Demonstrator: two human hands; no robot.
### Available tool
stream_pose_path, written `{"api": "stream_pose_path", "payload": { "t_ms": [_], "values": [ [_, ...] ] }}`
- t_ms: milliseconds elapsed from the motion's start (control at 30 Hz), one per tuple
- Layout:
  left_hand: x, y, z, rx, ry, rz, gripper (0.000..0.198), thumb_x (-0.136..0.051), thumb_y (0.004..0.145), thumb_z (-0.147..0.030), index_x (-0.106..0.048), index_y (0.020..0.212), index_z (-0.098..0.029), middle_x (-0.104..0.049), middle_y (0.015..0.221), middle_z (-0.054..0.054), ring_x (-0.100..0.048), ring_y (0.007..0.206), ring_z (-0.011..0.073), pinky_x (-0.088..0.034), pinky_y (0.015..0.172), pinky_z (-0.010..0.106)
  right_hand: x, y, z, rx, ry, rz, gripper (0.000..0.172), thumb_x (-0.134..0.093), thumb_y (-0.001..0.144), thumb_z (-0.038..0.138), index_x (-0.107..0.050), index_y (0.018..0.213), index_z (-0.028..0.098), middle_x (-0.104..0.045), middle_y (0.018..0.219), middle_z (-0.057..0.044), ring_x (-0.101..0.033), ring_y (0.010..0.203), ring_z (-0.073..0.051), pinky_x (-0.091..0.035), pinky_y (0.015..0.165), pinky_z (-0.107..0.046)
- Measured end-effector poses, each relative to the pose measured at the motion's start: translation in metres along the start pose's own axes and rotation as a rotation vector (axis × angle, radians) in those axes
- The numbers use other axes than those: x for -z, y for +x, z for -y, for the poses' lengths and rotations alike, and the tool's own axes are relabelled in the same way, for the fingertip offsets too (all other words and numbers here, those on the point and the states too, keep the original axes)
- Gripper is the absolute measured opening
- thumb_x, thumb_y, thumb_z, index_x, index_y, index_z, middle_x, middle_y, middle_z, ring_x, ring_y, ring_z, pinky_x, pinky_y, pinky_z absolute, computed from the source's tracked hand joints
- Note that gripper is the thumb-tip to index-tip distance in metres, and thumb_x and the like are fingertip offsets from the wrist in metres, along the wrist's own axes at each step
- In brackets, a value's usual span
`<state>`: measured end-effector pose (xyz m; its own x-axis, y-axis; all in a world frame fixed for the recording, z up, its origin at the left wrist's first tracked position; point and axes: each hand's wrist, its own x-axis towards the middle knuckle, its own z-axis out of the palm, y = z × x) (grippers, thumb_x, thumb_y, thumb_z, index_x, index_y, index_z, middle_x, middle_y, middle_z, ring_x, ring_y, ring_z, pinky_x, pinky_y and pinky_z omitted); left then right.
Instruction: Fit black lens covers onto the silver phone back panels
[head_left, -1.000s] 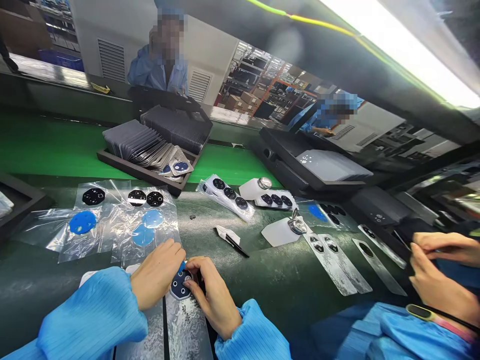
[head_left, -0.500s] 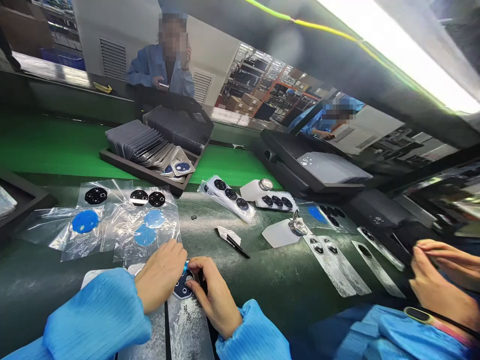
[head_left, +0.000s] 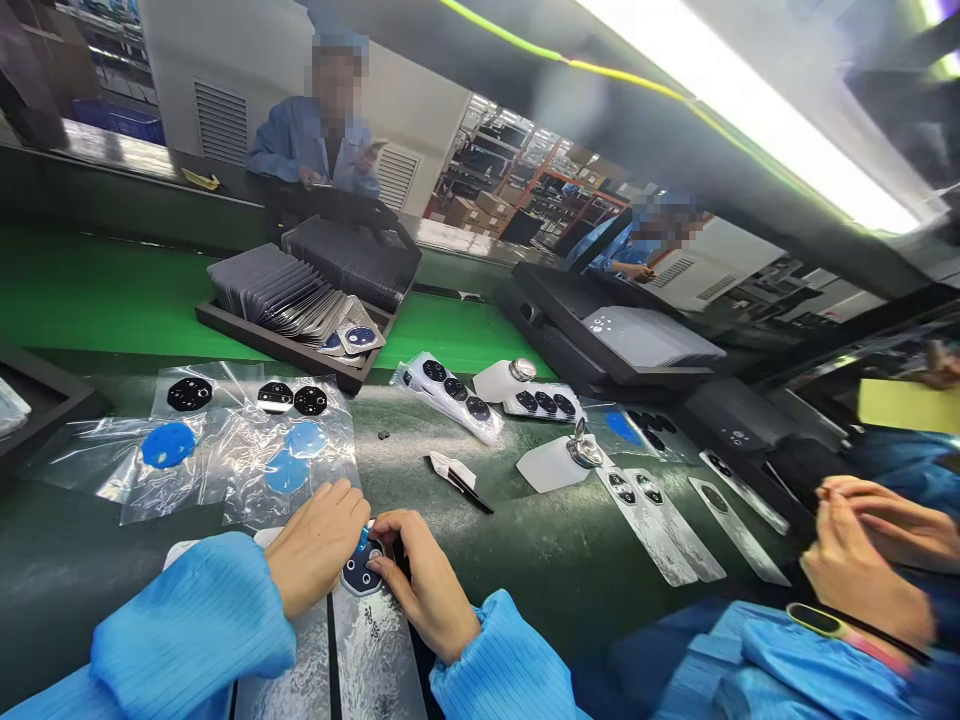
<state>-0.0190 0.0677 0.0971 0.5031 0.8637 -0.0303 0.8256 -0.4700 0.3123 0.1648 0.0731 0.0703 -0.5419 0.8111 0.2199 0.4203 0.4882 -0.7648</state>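
My left hand and my right hand meet over a dark round camera-lens piece at the top of a silvery patterned back cover lying near the table's front edge. Both hands' fingers are curled and pinch at the piece's upper rim, where a bit of blue film shows between them. A second silvery cover lies just left of it, partly under my left sleeve.
Clear bags with black and blue round pieces lie to the left. A black tray of stacked covers stands behind them. Tweezers, two white dispenser bottles and more covers lie to the right. A co-worker's hands work at the right edge.
My hands stay pinched on the lens piece with only slight finger movement. The co-worker's hands at right have shifted a little lower and the view has turned slightly.
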Motion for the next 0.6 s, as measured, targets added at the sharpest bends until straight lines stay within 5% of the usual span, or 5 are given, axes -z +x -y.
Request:
{"api": "stream_pose_path", "payload": {
  "t_ms": [600],
  "values": [
    [-0.0021,-0.0008,-0.0044,0.014,0.099,-0.056,0.032,-0.038,0.072,0.010,-0.044,0.083,-0.019,-0.052,0.088,0.005,-0.046,0.083,0.0244,-0.035,0.069,0.036,-0.0052,0.0015,0.0101,-0.060,-0.204,-0.031,0.026,-0.055,0.079,0.001,-0.049,0.094,0.022,-0.058,0.088,-0.002,-0.056,0.080,-0.018,-0.049,0.068,-0.030]
  ]
}}
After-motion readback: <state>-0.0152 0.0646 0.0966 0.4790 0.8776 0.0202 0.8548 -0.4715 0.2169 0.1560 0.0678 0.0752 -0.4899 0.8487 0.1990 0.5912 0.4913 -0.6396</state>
